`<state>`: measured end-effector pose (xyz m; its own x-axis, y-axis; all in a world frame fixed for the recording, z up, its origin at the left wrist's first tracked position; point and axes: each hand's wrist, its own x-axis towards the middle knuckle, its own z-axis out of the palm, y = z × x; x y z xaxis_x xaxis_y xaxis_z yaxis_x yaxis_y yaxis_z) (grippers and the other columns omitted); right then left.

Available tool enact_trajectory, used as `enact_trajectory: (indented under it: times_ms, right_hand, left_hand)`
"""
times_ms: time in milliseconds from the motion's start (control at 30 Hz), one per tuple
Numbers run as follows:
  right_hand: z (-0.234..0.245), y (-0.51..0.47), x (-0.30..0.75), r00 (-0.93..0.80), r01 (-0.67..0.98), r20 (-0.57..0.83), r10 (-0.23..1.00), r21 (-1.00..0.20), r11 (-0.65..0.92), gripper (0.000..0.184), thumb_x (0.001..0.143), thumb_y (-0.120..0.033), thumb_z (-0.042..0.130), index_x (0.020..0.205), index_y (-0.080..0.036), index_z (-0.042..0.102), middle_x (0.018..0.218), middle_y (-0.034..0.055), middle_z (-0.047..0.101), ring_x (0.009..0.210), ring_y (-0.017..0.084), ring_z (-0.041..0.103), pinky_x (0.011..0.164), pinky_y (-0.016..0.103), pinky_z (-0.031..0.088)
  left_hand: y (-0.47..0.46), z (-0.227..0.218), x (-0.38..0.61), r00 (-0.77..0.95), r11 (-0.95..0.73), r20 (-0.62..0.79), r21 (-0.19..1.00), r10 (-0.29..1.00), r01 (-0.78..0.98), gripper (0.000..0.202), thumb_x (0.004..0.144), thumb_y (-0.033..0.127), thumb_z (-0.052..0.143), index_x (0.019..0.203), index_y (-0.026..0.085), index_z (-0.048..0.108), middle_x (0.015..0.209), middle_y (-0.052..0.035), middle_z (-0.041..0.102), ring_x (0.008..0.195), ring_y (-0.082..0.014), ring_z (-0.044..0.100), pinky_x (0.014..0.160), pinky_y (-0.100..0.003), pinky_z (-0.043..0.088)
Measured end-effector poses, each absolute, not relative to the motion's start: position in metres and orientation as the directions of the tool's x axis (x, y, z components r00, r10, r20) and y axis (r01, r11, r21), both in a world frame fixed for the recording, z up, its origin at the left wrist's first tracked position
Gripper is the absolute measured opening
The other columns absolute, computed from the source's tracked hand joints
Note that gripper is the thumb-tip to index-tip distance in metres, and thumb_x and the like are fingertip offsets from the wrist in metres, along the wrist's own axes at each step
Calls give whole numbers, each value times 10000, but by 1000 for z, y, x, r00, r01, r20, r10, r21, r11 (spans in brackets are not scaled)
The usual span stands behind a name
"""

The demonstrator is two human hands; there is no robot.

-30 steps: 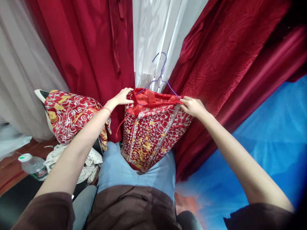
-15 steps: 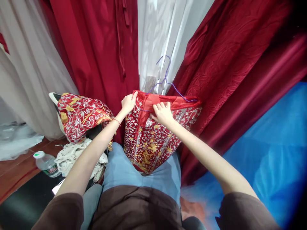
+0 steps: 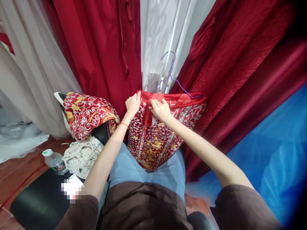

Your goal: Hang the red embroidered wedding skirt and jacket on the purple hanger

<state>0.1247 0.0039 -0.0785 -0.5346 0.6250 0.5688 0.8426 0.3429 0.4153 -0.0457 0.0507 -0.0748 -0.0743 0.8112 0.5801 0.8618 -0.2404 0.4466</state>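
The person sits in blue trousers point(image 3: 122, 167) and a dark brown shirt point(image 3: 144, 204), directly on the near side of the embroidered red garment point(image 3: 154, 145). The garment stands between the thighs, its lower part narrowing to the lap and its red band point(image 3: 181, 99) uppermost. The left hand point(image 3: 133, 103) is clamped on the garment's upper left corner, thumb along the edge. The right hand point(image 3: 161, 110) has thumb and fingers pinched together on the garment's band, right of that corner; the exact fold held is hidden. A narrow red tie point(image 3: 145, 126) hangs down the garment's front.

To the garment's left, and nearer, lies a black seat point(image 3: 35, 198). Also left of the garment are a clear bottle point(image 3: 54, 159) with a white cap, a spotted white cloth point(image 3: 81, 156) and a second embroidered piece point(image 3: 88, 111). A purple hanger point(image 3: 170, 75) rises from the garment's top. Red drapes point(image 3: 103, 48) hang beyond the garment; blue fabric point(image 3: 275, 140) spreads to its right.
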Motion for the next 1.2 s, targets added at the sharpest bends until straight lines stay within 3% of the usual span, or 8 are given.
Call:
enact_trajectory:
  times_ms: [167,300,433,533,700,1000,1200]
  right_hand:
    - [-56,1,126,-809,580,365,461,624,523,353,1023,-99,283,1260,-134,542,945,93,690,735,168,581,774,345,323]
    - [-45,3,123,-849,461,201,489,734,499,360,995,-67,307,1272,-140,526,955,99,695,735,176,610,790,356,326]
    - [-51,4,113,-801,468,124,586,741,482,296,979,-59,334,1135,-111,580,893,107,706,720,182,635,787,353,321]
    - [-58,1,106,-812,439,94,575,748,497,315,982,-35,292,1068,-87,590,823,104,705,682,174,631,742,340,311]
    - [-55,-1,106,-848,427,180,499,789,442,359,976,-4,251,1122,-82,570,850,105,698,644,161,610,711,338,306]
    - [-39,5,129,-811,484,207,547,763,428,377,971,-21,264,1221,-100,535,893,109,689,676,168,601,728,350,326]
    - [-38,12,126,-859,273,-77,506,767,580,332,998,-80,321,1203,-146,573,901,90,710,709,164,625,752,343,352]
  left_hand:
    - [47,-74,-47,-41,-237,571,405,820,883,650,1054,484,126,1101,178,697,1027,-153,758,1001,-274,721,839,-311,477]
    - [46,-73,-46,-44,-242,570,415,820,877,617,1057,470,162,1125,161,691,1039,-170,755,1007,-280,719,837,-310,469]
    - [43,-72,-46,-37,-243,555,422,831,873,619,1056,472,168,1119,144,689,1032,-184,751,1006,-274,717,840,-304,464]
    - [40,-72,-46,-33,-240,555,412,831,879,613,1055,473,175,1112,140,687,1036,-188,749,1001,-269,718,837,-299,465]
    - [39,-71,-45,-37,-235,558,408,829,882,611,1056,468,176,1103,136,686,1020,-187,751,985,-275,724,825,-306,468]
    - [37,-73,-46,-24,-244,562,397,827,885,624,1054,470,169,1086,119,684,1038,-208,746,975,-284,727,810,-313,474]
    - [36,-72,-45,-31,-247,559,415,829,876,616,1055,465,173,1096,120,682,1047,-215,742,990,-289,722,825,-315,470]
